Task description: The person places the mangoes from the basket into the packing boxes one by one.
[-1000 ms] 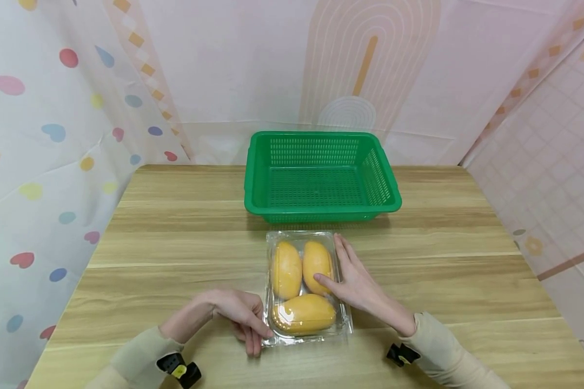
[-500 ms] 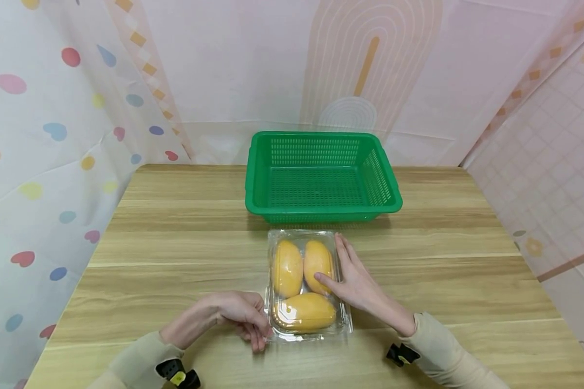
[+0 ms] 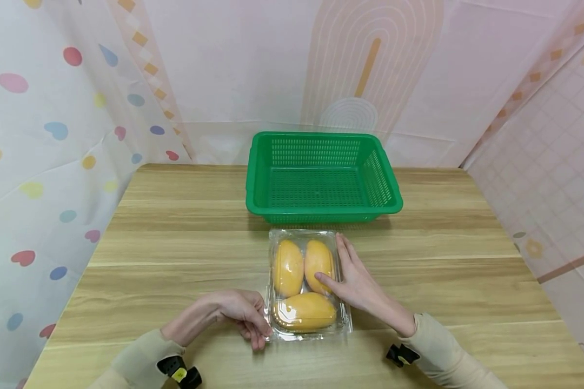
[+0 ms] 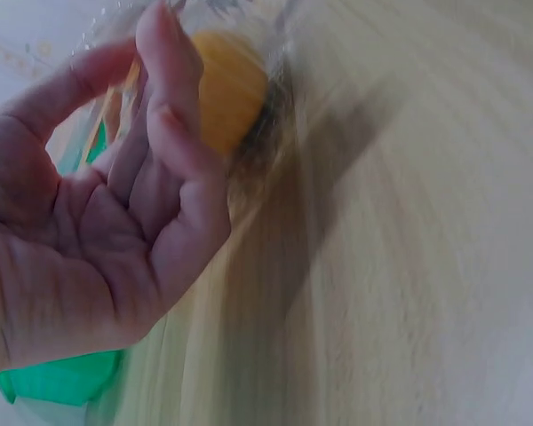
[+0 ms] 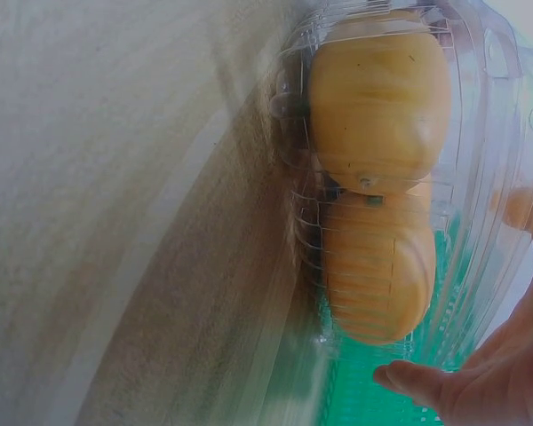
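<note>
A clear plastic clamshell box (image 3: 342,324) with three yellow mangoes (image 3: 304,312) inside lies in front of the basket. My left hand (image 3: 243,315) pinches the box's near left corner between thumb and index finger, its other fingers bent below. In the left wrist view those fingertips (image 4: 160,35) meet at the plastic edge. My right hand (image 3: 357,283) rests along the box's right side, its long fingers straight and its thumb laid over the lid. Two mangoes (image 5: 382,106) show end-on through the ribbed wall in the right wrist view.
A green mesh-walled basket (image 3: 323,209) stands just behind the box, with nothing in it. The wooden table (image 3: 175,232) runs back to patterned cloth hangings (image 3: 233,81) behind and on both sides.
Over the last second the box's near left corner has shifted slightly upward in view, with my left fingers moving along with it. My right hand and the basket have hardly moved.
</note>
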Tool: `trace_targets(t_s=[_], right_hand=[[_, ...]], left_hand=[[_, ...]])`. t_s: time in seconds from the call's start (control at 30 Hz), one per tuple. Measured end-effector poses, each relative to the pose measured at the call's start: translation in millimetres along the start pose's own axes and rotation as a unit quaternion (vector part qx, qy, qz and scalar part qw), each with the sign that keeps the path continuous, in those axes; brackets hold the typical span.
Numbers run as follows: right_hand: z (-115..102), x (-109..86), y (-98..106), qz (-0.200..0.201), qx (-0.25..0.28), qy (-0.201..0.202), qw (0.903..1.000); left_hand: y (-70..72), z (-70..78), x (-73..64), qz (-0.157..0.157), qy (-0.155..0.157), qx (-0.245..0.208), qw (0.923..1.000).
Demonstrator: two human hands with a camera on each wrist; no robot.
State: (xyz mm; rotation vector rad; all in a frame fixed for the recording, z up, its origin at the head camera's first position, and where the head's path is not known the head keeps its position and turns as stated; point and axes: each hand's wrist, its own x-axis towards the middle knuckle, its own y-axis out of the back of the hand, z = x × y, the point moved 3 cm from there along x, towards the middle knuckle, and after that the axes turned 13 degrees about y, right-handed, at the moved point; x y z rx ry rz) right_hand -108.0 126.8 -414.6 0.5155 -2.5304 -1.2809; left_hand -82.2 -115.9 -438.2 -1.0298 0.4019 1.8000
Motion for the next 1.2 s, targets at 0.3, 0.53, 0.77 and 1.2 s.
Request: trace_targets(t_s=[0.3, 0.53, 0.77, 1.2], right_hand=[[0.0, 0.2, 1.0, 0.001, 0.001, -0.002, 1.0], [-0.2, 2.0, -0.1, 0.005, -0.001, 0.001, 1.0], [-0.6, 2.3, 0.8, 0.009, 0.006, 0.001, 0.9999], [-5.2, 6.3, 14.9, 0.05, -0.025, 0.038, 0.9977]], left_hand=[[6.4, 1.0, -3.2, -0.023, -0.012, 0.045, 0.9987], [30.6, 8.0, -22.5, 0.056, -0.048, 0.075, 0.9945], [51.4, 29.4, -37.8, 0.346, -0.095, 0.097, 0.9283], [29.9, 92.1, -40.0, 0.689, -0.251, 0.224, 0.6414]])
